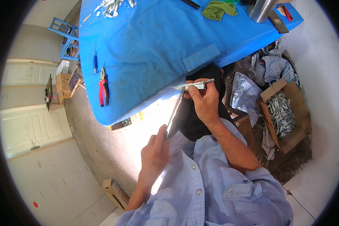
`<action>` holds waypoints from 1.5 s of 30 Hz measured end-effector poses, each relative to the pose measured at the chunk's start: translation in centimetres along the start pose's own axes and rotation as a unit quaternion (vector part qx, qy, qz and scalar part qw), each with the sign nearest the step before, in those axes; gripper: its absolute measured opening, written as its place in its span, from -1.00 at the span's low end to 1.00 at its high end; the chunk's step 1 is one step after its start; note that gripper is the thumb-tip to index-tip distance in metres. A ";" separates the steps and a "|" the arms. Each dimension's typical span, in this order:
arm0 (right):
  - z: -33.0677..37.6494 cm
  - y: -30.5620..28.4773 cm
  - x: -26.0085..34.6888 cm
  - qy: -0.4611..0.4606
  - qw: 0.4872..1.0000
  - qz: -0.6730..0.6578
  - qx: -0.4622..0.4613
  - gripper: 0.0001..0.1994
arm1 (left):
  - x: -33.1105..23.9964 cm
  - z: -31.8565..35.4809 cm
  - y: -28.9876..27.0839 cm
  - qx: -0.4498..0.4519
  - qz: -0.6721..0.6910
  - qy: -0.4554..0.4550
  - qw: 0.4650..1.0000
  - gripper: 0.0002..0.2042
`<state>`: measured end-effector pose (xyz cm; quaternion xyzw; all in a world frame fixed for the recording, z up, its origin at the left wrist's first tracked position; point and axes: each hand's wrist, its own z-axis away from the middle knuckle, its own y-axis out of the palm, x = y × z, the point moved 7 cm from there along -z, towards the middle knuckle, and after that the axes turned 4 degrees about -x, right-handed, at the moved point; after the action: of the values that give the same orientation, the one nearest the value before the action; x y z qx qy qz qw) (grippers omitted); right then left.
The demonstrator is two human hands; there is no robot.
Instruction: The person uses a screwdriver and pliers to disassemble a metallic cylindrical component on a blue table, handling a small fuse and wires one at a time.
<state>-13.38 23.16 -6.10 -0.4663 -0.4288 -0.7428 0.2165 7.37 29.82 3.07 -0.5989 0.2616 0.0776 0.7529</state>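
Note:
My right hand (207, 101) is closed around a small silvery metal part (196, 86), pinched between thumb and fingers above my lap. A thin rod sticks out of the part's right end. My left hand (154, 152), lower and to the left, grips a slim metal tool with a long shaft (174, 110). The shaft slants up to the right, and its tip meets the left end of the part. The fingers hide the tool's handle, so its exact kind cannot be made out.
On the blue-covered table (139, 49) lie red-handled pliers (103, 90), a blue-handled screwdriver (95, 63), a green cloth (219, 10), a steel flask (260, 10) and a heap of metal pieces (115, 6). At right stands a cardboard box (269, 122) of similar parts, near silvery bags (245, 92).

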 end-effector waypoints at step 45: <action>-0.1 -0.3 -0.2 0.002 1.000 -0.008 -0.004 -0.78 | 0.3 -0.6 -1.6 -0.045 0.023 0.026 0.998 -0.65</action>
<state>-13.58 23.22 -6.48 -0.4621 -0.4291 -0.7474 0.2091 8.16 28.76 4.21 -0.6280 0.2910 0.0912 0.7159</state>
